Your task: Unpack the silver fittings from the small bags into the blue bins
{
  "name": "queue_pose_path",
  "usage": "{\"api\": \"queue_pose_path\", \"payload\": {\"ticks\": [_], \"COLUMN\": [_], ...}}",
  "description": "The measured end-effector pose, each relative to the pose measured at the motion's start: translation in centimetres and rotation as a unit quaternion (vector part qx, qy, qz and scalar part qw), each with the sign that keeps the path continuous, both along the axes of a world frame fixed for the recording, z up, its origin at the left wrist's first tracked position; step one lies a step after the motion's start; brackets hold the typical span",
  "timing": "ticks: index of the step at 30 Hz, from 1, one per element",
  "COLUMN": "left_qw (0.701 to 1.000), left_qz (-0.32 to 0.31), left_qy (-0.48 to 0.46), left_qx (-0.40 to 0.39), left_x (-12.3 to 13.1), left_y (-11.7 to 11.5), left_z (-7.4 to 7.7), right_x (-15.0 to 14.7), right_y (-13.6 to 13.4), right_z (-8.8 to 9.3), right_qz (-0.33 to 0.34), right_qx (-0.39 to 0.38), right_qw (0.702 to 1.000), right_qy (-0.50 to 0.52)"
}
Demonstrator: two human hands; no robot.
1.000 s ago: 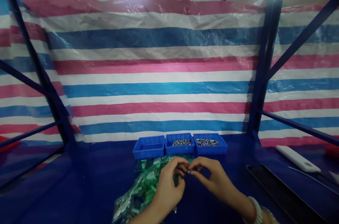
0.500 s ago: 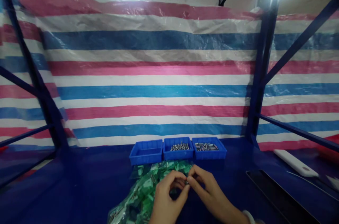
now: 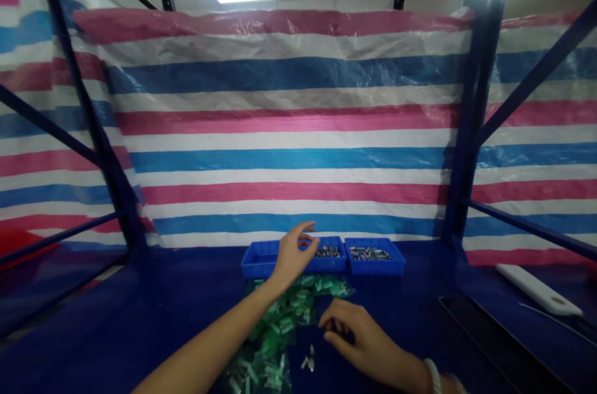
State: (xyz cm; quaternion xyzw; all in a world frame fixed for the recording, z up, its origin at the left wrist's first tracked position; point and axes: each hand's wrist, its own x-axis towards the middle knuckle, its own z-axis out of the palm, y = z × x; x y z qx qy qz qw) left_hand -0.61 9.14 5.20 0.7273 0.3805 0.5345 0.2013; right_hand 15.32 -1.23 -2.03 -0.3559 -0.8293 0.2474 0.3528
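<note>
My left hand (image 3: 295, 251) is raised over the blue bins, its thumb and fingers apart and nothing visible between them. Beneath it are the left blue bin (image 3: 257, 270) and the middle blue bin (image 3: 332, 268), which holds small metal parts (image 3: 328, 251). Above the table, my right hand (image 3: 357, 335) has its fingers curled, with a gap between thumb and index finger; I see nothing in it. A few small shiny metal pieces (image 3: 308, 360) lie on the table just left of it. Clear plastic bags with green pieces (image 3: 275, 325) spread partly under my left forearm.
A right blue bin (image 3: 377, 266) contains longer metal pins (image 3: 369, 253). On the right lie a dark flat panel (image 3: 501, 344), a white bar-shaped object (image 3: 538, 288) and a thin rod (image 3: 557, 322). Dark blue posts (image 3: 459, 195) frame the table, with striped sheeting (image 3: 298, 161) behind.
My hands were together at a small metal piece and have parted. The left has moved up and forward to the bins, the right slightly down. Small metal pieces now show on the table.
</note>
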Motion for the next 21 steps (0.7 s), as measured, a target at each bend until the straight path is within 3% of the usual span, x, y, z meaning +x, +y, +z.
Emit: {"api": "queue_pose_path", "payload": {"ticks": [4, 9, 13, 18, 21], "left_qw": [1.0, 1.0, 0.999, 0.989, 0.971], "left_qz": [0.01, 0.002, -0.018, -0.053, -0.093], "left_qy": [-0.014, -0.025, -0.029, -0.059, -0.091], "left_qx": [-0.008, -0.016, -0.043, -0.125, -0.202], "left_x": [-1.6, -1.7, -1.6, -1.3, -0.7], "left_y": [-3.4, -5.4, -6.2, -7.7, -8.5], "left_z": [-1.1, -2.8, -3.9, -4.7, -4.9], "right_x": [-0.8, -1.5, -1.0, 0.6, 1.4], "right_y": [-0.8, -0.6, 0.4, 1.4, 1.6], "right_z": [-0.3, -1.3, -1.9, -0.7, 0.1], "right_qz": [0.068, 0.072, 0.038, -0.048, -0.092], "right_qx": [0.042, 0.06, 0.043, -0.01, 0.03], "right_qw": [0.994, 0.987, 0.995, 0.998, 0.993], "right_qy": [-0.08, -0.13, -0.087, 0.03, 0.075]}}
